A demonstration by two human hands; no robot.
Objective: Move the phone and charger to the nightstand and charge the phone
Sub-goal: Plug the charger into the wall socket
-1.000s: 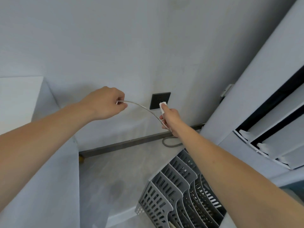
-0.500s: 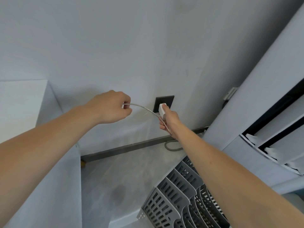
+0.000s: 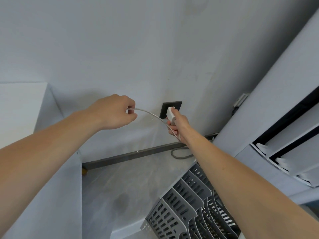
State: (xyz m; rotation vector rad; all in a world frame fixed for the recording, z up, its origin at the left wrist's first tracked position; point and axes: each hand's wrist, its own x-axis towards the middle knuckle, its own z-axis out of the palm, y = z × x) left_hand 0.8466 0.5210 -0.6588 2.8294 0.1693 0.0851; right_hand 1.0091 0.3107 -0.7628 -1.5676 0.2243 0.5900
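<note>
At the dark wall socket (image 3: 171, 109), my right hand (image 3: 177, 124) grips the white charger (image 3: 170, 113); my left hand (image 3: 114, 112) pinches its cable (image 3: 148, 112). No words show.

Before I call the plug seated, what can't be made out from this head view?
- Plug prongs: hidden behind the charger and the right hand, so seating in the wall socket can't be judged.
- Cable end: buried in the left hand grip.
- Phone: not in view.
- Slotted rack: cut off by the bottom edge and crossed by the right forearm.
</note>
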